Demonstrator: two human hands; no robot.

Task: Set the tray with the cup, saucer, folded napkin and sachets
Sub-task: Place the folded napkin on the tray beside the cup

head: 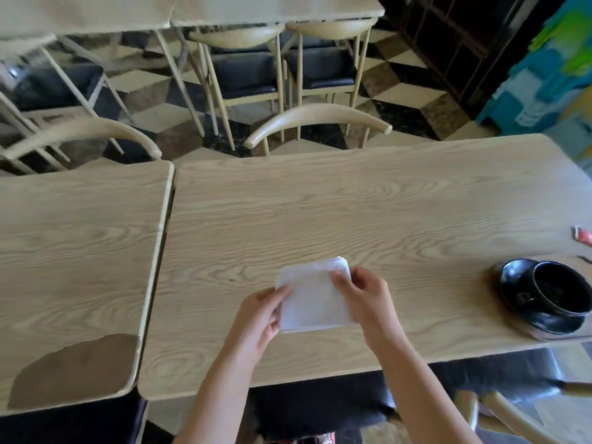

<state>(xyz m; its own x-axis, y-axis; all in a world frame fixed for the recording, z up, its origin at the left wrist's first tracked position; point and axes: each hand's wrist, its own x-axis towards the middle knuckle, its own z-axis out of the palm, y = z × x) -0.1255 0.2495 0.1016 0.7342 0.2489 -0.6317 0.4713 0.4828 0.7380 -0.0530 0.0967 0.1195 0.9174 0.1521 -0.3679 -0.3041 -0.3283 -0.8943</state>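
Hands [256, 318] hold napkin [315, 299] | wooden table [352, 206] | checkered floor [394, 88]

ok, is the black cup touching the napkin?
Apart. The head view shows bare table between the napkin, held in both hands, and the black cup on its saucer.

One napkin [315, 298], one cup [560, 290], one saucer [519, 293], one sachet [582, 234], two tables [320, 200]

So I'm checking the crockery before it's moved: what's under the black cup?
The black cup sits on a black saucer, which rests on the wooden table. Whether anything lies beneath the saucer is hidden by the saucer itself.
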